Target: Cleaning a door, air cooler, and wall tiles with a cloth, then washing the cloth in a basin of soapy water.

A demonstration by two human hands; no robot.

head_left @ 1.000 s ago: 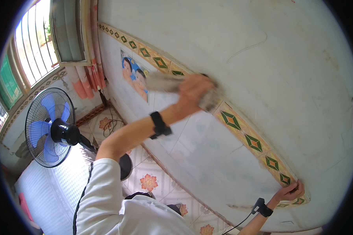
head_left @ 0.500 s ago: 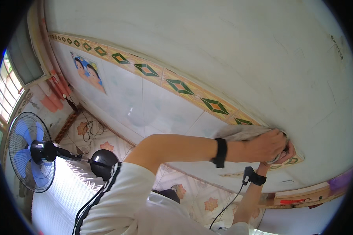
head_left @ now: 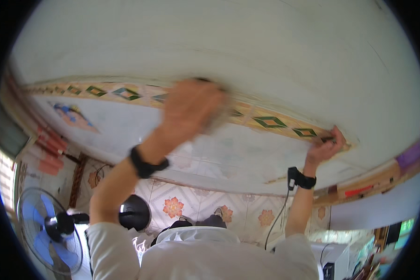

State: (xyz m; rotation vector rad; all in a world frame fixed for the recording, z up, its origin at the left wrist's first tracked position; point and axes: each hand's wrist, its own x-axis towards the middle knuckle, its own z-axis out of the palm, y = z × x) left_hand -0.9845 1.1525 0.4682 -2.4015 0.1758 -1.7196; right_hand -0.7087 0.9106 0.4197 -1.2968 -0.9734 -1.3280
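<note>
L hand (head_left: 193, 107) blurring over tile border (head_left: 270, 122), can't tell fingers' gap/grip; R hand (head_left: 325, 148) touching border nr R end, fingers part-curled, hold unclear

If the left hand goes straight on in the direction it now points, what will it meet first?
Probably the pale wall just above the border: the left hand points up and slightly right in the picture. It is blurred, so its depth is unclear.
</note>
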